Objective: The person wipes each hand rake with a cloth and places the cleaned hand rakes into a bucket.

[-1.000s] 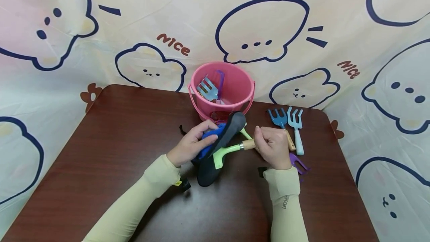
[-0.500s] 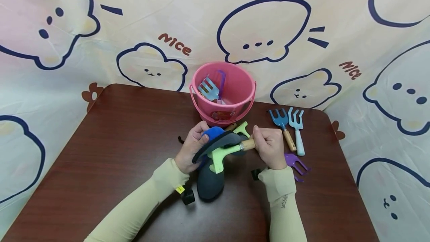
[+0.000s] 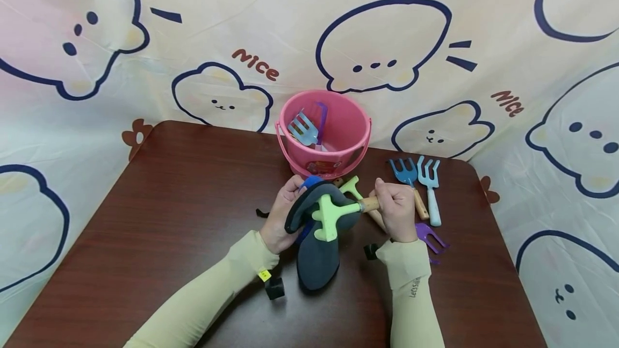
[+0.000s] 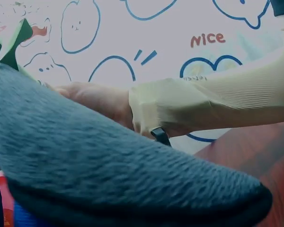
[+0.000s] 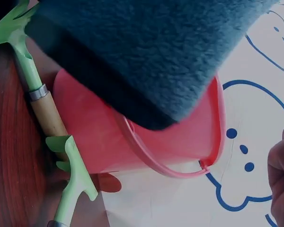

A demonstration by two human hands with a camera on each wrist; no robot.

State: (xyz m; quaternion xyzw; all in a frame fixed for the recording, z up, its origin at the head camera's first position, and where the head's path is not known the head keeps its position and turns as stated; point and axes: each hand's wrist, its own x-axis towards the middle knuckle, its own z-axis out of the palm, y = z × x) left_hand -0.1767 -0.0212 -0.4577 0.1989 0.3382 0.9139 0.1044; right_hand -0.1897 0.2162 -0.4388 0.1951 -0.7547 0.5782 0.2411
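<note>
My left hand (image 3: 290, 203) grips a dark grey fuzzy cloth (image 3: 316, 262) with a blue lining (image 3: 311, 180), folded over itself on the brown table (image 3: 169, 203). My right hand (image 3: 393, 203) holds the wooden handle of a green rake (image 3: 331, 218), whose head lies across the cloth's top fold. The left wrist view is mostly filled by the grey cloth (image 4: 109, 165), with the right sleeve (image 4: 203, 104) beyond it. In the right wrist view the grey cloth (image 5: 146, 47) hangs above a second green tool (image 5: 33, 80) and the pink bucket (image 5: 132, 142).
A pink bucket (image 3: 348, 122) stands just behind the hands, holding a blue rake (image 3: 302, 129) and a purple tool (image 3: 321, 117). To the right lie a blue fork (image 3: 403, 172), a light blue fork (image 3: 430, 181) and a purple fork (image 3: 427, 235). A printed backdrop hangs behind.
The cloth's raised flap has folded down over the blue lining. My right hand has brought the green rake's head up onto the cloth.
</note>
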